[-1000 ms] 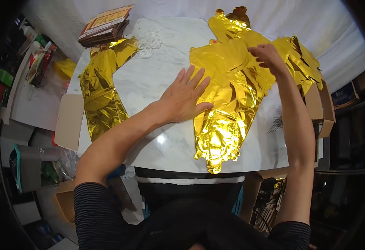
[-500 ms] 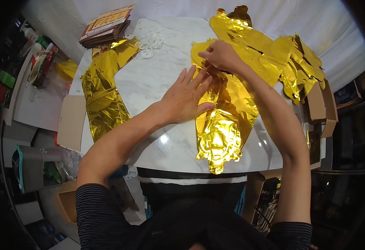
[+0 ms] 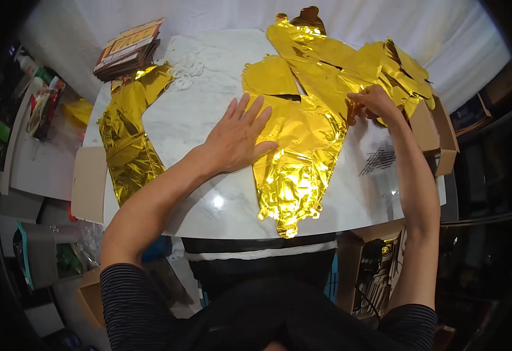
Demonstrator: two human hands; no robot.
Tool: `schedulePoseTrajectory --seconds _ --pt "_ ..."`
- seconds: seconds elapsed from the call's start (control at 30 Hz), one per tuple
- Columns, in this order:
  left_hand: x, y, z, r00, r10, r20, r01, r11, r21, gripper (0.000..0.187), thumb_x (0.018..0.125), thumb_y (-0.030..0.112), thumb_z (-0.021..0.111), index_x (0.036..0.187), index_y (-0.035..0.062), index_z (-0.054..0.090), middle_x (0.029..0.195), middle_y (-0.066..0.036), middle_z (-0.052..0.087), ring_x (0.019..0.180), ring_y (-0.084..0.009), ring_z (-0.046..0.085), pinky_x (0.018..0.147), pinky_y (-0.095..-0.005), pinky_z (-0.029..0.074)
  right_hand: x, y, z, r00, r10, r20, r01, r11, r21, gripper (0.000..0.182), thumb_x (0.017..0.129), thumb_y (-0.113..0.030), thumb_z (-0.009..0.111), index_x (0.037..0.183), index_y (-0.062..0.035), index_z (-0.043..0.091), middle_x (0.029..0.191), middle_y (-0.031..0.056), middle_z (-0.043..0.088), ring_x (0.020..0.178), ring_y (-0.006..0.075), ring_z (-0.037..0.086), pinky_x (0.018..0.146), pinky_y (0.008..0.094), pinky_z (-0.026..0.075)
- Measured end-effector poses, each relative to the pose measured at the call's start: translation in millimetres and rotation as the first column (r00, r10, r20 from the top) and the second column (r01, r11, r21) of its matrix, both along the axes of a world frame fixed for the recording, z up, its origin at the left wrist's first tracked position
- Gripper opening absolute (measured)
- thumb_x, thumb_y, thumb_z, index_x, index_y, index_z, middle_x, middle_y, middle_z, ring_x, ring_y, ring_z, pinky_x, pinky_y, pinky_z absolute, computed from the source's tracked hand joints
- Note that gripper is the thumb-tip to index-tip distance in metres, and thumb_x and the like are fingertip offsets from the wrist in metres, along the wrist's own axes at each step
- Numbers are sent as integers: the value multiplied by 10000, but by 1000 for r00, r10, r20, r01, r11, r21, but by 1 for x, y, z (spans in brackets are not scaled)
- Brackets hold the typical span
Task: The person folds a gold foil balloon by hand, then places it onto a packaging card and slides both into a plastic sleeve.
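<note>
Item: gold foil balloon (image 3: 300, 146), deflated, lying flat from the tabletop's (image 3: 209, 111) middle to its near edge. My left hand (image 3: 235, 137) lies open, fingers spread, palm pressing its left margin. My right hand (image 3: 373, 100) pinches its right edge with closed fingertips. Further gold foil pieces (image 3: 349, 55) heaped at far right corner; a second foil strip (image 3: 124, 140) along left edge; card stack (image 3: 127, 50) at far left corner.

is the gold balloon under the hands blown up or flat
Flat. The gold balloon lies creased against the table, with the left hand spread on it and the right hand at its edge.
</note>
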State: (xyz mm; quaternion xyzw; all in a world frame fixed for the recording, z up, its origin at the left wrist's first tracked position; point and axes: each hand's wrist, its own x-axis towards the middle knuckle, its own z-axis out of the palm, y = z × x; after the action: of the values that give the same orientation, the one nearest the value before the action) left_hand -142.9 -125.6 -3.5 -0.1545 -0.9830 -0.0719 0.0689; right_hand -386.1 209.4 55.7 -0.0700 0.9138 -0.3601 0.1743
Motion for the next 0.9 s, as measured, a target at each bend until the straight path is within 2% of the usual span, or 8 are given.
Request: schedulePoseTrajectory --seconds 0.23,0.4,0.5,0.53,0.57,0.67,0.8,0.9 --pt "0 -2 0 1000 -12 1 12 1000 -6 859 1069 627 442 1643 -4 342 1717 -274 264 1607 -482 178 1324 -542 117 9 -9 3 989 124 78 -120 991 -58 356 940 -234 804 663 -37 697 583 45 639 428 106 499 414 298 299" --pt "-1 -1 -1 1000 -4 0 4 1000 -10 861 1069 634 432 1644 -2 343 1718 -268 266 1606 -478 184 1324 -541 119 21 -18 21 997 1 76 13 982 -188 208 929 -222 787 805 -105 668 760 -2 669 641 84 641 567 257 551" --pt "-1 -1 -2 1000 -1 -5 1 1000 -18 862 1070 636 426 1645 -1 343 1719 -265 268 1606 -476 187 1325 -540 122 20 -26 37 991 102 84 -86 981 -176 164 936 -211 775 897 -103 659 847 5 694 682 93 659 639 292 616" --pt "-1 -1 -1 1000 -1 -8 1 1000 -19 862 1070 637 424 1645 0 342 1720 -263 268 1607 -475 187 1325 -540 123 32 -37 43 997 69 40 -60 980 -190 249 934 -201 786 1094 -48 672 857 26 700 720 117 679 629 298 613" --pt "-1 -1 -1 1000 2 -6 -2 1000 -20 862 1070 637 424 1645 0 342 1720 -263 268 1607 -475 187 1325 -540 123 42 -49 49 997 72 42 -63 980 -191 249 934 -201 786 1094 -48 672 857 26 700 720 117 679 629 298 613" --pt "0 -1 0 1000 -1 -6 1 1000 -4 867 1067 641 432 1644 0 344 1719 -265 267 1607 -476 187 1324 -542 121 63 -85 63 989 147 -29 -150 959 -239 705 916 -169 813 1491 59 474 946 99 727 783 178 715 631 330 630" --pt "0 -1 -1 1000 -10 -16 10 1000 -2 876 1062 650 438 1639 -4 349 1713 -270 277 1601 -484 195 1321 -550 125 78 -131 60 974 224 -41 -227 946 -233 714 898 -175 817 1488 51 487 999 126 729 816 202 735 633 358 639" --pt "0 -1 1 1000 -10 -14 10 1000 -6 881 1062 654 433 1636 -9 351 1709 -274 280 1598 -488 201 1319 -554 128 77 -164 43 859 361 -363 -326 932 158 708 869 -179 818 1465 42 506 1010 159 725 842 230 752 638 374 642"
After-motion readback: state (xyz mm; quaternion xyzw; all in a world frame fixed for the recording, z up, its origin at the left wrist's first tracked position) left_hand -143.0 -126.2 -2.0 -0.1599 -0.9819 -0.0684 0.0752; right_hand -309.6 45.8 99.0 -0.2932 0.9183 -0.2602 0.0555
